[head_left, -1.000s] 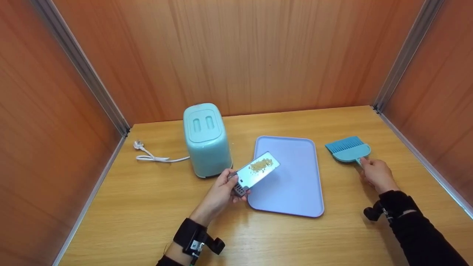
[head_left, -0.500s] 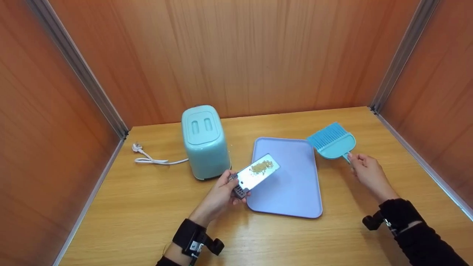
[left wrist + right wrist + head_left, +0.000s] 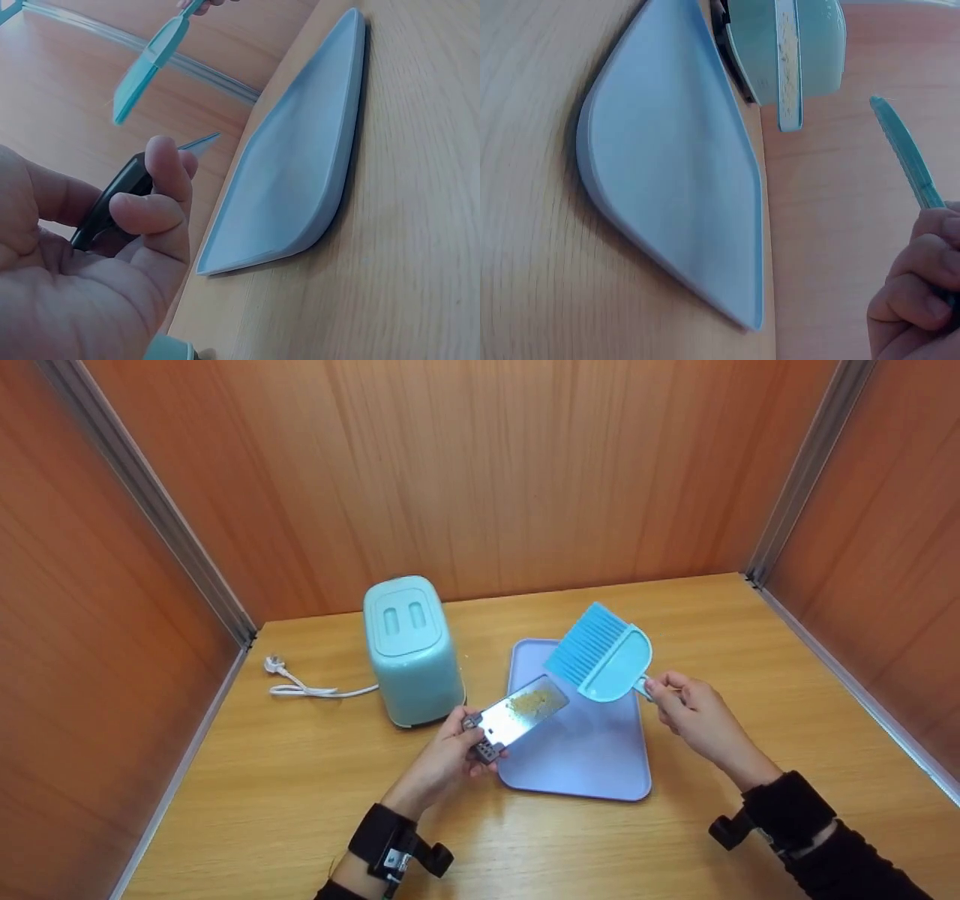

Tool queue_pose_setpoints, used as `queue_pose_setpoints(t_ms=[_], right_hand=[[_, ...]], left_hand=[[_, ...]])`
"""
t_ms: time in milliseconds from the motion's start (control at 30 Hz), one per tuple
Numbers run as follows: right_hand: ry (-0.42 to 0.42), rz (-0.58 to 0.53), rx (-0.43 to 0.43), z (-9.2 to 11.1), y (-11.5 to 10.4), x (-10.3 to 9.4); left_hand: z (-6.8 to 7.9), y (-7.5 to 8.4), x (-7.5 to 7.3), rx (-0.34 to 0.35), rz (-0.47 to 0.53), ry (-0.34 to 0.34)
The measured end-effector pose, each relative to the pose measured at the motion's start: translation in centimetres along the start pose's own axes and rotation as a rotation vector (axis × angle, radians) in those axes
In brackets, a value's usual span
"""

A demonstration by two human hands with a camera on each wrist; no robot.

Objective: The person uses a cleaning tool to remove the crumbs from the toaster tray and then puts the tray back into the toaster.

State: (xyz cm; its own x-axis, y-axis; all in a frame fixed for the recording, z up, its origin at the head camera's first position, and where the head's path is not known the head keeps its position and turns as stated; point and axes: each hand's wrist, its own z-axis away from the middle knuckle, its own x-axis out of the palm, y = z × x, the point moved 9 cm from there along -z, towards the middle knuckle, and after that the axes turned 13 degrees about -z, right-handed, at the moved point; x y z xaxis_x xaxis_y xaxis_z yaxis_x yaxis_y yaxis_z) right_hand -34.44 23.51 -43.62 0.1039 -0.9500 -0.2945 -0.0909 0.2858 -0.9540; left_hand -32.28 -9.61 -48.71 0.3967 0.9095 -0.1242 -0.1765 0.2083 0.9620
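My left hand (image 3: 442,754) grips the grey end of a shiny metal crumb tray (image 3: 504,729), thumb on top. Yellowish crumbs (image 3: 532,703) lie scattered toward its far end. With my right hand (image 3: 697,716) I hold a light-blue brush (image 3: 619,664) by its short handle, bristles pointing left. In the right wrist view the brush (image 3: 904,150) is in the air, apart from the crumb tray (image 3: 789,126). Both are above a lilac serving tray (image 3: 577,765) on the table. The left wrist view shows fingers (image 3: 161,217) curled around the crumb tray's dark end (image 3: 124,196).
A mint-green toaster (image 3: 416,675) with its lid on stands just left of the lilac tray. Its white cord and plug (image 3: 300,688) lie on the table to the left. Wooden panels (image 3: 480,472) enclose the table at the back and both sides.
My right hand has raised the brush and brought it left, from beside the lilac tray to above it, close to the crumb tray. My left hand has stayed nearly still.
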Motion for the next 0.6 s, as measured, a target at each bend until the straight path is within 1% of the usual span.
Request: queue_pose_setpoints(t_ms=[133, 200, 333, 467, 600], right_hand=[[-0.064, 0.022, -0.012, 0.7, -1.3, 2.4], [-0.095, 0.033, -0.032, 0.9, -1.8, 3.5], [-0.144, 0.053, -0.037, 1.1, -2.4, 5.4], [-0.171, 0.059, -0.054, 1.2, -2.8, 6.6], [-0.177, 0.061, -0.085, 1.1, -3.2, 7.4]], left_hand=[[-0.1, 0.0, -0.1, 0.000, -0.015, 0.011], [-0.1, 0.1, 0.0, 0.009, -0.037, 0.014], [-0.1, 0.3, -0.1, 0.028, -0.080, 0.020], [-0.2, 0.5, 0.0, 0.041, -0.101, 0.015], [-0.3, 0.7, 0.1, 0.057, -0.108, 0.001]])
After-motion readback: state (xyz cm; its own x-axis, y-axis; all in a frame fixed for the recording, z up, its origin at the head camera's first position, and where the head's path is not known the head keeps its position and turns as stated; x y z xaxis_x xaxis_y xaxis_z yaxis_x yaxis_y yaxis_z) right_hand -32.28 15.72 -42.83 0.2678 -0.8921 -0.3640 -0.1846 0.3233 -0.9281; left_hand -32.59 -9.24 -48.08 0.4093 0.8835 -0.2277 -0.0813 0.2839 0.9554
